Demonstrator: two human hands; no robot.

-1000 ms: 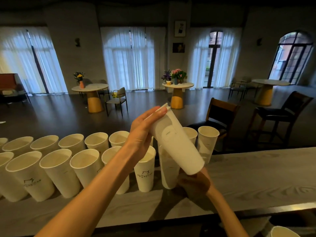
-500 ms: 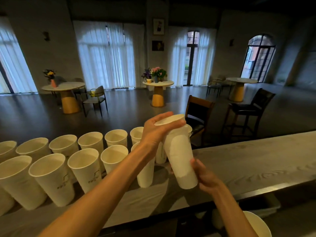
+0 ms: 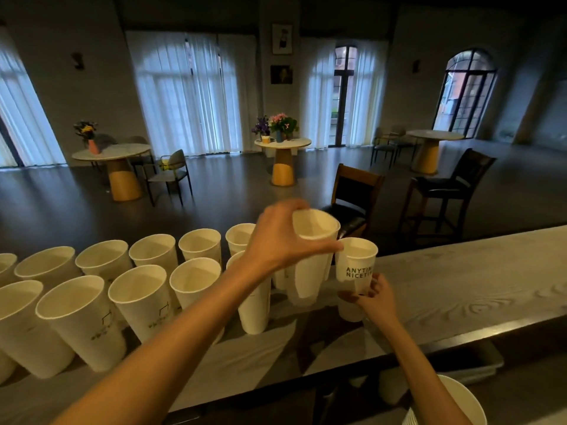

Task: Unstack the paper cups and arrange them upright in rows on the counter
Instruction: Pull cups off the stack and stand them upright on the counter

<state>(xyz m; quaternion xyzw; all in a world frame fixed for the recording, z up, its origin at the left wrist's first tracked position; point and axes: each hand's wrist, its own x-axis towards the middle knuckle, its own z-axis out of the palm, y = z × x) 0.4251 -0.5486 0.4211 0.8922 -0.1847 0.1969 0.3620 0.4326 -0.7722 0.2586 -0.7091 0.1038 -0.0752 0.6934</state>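
Two rows of upright white paper cups (image 3: 144, 297) stand on the grey wooden counter (image 3: 460, 289), running from the left edge to the middle. My left hand (image 3: 282, 240) grips a white cup (image 3: 313, 250) by its rim, upright and just above the counter at the rows' right end. My right hand (image 3: 372, 297) holds the base of another cup (image 3: 356, 265), printed with black letters, right beside the first. Motion blurs both held cups.
The counter stretches bare to the right of the cups. A further cup rim (image 3: 454, 400) shows below the counter at the bottom right. Behind the counter stand two dark bar chairs (image 3: 356, 194), round tables (image 3: 282, 154) with flowers, and curtained windows.
The nested pair has come apart: my left hand now carries one cup, my right hand the other. Both cups went from tilted to upright and dropped toward the counter.
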